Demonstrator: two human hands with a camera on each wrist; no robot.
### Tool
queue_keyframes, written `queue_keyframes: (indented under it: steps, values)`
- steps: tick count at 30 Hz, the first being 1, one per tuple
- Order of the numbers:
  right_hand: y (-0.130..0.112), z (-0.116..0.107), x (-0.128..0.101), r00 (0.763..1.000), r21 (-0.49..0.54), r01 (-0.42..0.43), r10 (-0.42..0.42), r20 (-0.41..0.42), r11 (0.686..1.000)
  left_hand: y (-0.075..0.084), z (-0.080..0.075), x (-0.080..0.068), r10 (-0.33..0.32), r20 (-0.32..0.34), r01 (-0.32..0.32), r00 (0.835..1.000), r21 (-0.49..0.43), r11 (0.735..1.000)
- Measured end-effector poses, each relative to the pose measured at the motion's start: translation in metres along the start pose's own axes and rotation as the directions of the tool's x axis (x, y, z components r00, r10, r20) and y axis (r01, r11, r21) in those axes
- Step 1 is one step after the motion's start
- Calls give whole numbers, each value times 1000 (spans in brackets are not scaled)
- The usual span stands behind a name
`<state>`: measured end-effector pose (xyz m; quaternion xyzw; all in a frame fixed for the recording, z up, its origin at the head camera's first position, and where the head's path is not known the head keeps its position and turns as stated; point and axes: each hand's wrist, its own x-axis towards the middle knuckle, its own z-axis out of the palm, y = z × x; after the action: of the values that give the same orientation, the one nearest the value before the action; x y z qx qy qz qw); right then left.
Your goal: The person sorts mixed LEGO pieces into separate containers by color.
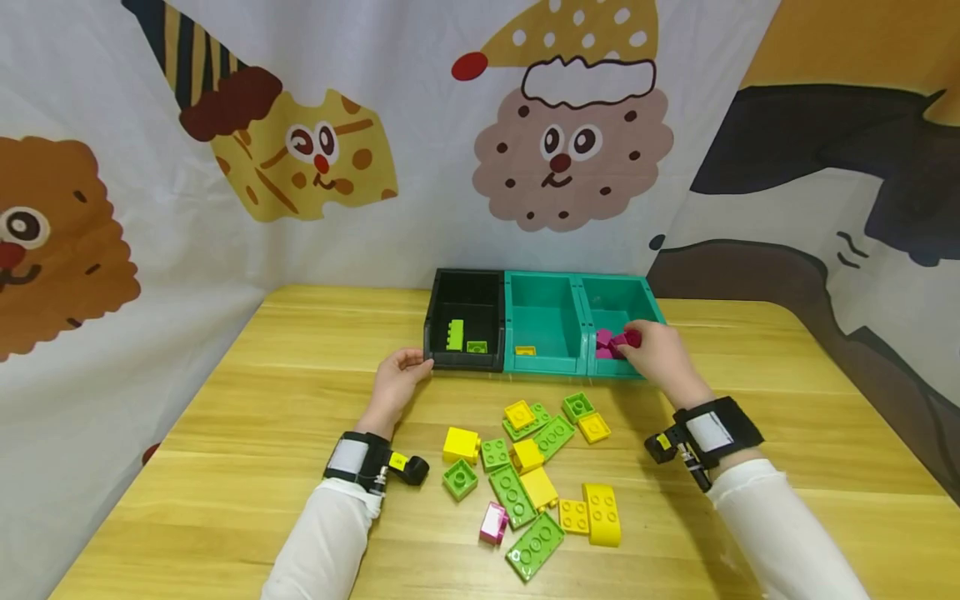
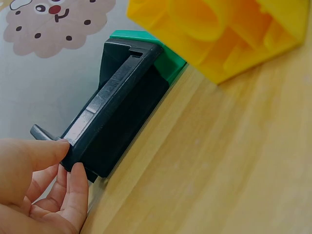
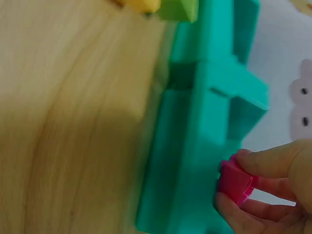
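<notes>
My left hand (image 1: 393,387) holds the near left corner of the black bin (image 1: 465,363). In the left wrist view its thumb lies on the rim and the fingertips are against the side wall. Inside that bin are green blocks (image 1: 455,335). With thumb and fingers my right hand (image 1: 663,360) pinches a pink toy block (image 3: 236,181) at the front of the right teal bin (image 1: 611,307). Other pink blocks (image 1: 603,343) lie in this bin, just beside the held one. Between the two outer bins is the middle teal bin (image 1: 546,312), with a yellow block (image 1: 525,351) near its front.
Several green and yellow blocks lie scattered before the bins, among them a green block (image 1: 536,546) and a curved yellow block (image 1: 602,514). A pink-and-white block (image 1: 493,523) lies there too. Behind the wooden table (image 1: 247,467) hangs a printed cloth (image 1: 420,167).
</notes>
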<state>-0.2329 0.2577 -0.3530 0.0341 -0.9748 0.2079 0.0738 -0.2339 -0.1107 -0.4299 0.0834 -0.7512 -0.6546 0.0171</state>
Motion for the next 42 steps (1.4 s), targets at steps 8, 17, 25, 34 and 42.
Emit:
queue_keyframes:
  steps: [8,17,25,34,42]
  values:
    - [12,13,20,1000,-57,-28,28,9,998,-1,1,0,-3,2,3,1000,1,1000]
    - [15,25,46,998,-65,-51,49,-24,997,0,0,0,-7,1,7,1000,3,1000]
    - [22,38,54,991,-71,-128,130,31,989,-1,0,0,-11,0,11,1000,4,1000]
    - [24,42,56,989,-45,-142,144,39,989,0,0,1,-3,5,3,1000,-4,1000]
    - [25,42,56,986,-55,-129,134,97,990,-1,0,1,-1,6,1,1000,3,1000]
